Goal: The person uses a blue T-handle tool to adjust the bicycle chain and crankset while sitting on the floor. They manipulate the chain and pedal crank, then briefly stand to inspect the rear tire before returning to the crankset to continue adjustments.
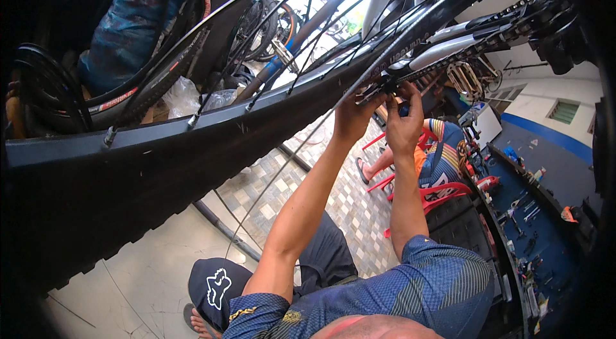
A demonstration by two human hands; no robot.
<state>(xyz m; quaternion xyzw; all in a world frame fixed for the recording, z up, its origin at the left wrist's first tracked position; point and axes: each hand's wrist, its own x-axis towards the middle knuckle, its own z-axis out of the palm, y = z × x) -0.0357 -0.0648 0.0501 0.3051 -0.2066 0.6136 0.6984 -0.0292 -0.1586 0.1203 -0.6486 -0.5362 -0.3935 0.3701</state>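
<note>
A bicycle hangs across the upper view, its dark knobby tyre (128, 188) and spoked rim (212, 114) sweeping in from the left. The bicycle chain (459, 54) runs down from the chainring side at upper right, beside a white-and-black frame tube (459, 36). My left hand (353, 115) reaches up to the chain's lower end, fingers closed on a small dark part there. Close beside it, my right hand (404, 119) is closed too, thumb and fingertips bent against the same spot. What the fingertips pinch is mostly hidden by the fingers and too dark to name.
A person in a striped shirt (443, 146) sits on a red chair (443, 192) beyond my right arm. Tools lie along a blue bench (513, 210) at right. Bicycle tyres (115, 104) and a blue bundle (128, 24) fill the upper left. Tiled floor (350, 210) lies below.
</note>
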